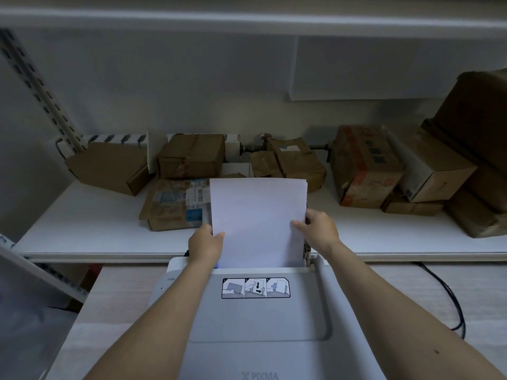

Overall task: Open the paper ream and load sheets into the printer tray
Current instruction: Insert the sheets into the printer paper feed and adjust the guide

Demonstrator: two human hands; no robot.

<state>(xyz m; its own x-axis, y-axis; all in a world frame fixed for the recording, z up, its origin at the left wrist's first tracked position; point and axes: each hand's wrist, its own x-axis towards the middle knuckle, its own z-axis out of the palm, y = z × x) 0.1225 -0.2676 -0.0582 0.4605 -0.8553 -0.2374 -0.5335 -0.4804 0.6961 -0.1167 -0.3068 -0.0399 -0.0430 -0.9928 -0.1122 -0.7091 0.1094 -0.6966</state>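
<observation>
Closest to the camera is the white printer (pixel 260 325) on a pale surface (pixel 411 297), with a little loading diagram sticker (pixel 256 288) on its top cover. Just past that, the stack of sheets (pixel 258 223) stands upright in the rear tray (pixel 206 212), bottom edge already down in the slot. The left hand (pixel 205 244) pinches the left edge and the right hand (pixel 319 229) grips the right edge, I'd guess to keep the stack square as it goes in. Looks like the loading step is nearly done. I can't spot the ream wrapper anywhere. Black cables (pixel 450 297) trail off to the right, well clear. Further back, a white shelf (pixel 82 229) is crowded with cardboard boxes (pixel 192 157), sitting behind the sheets, not blocking anything.
</observation>
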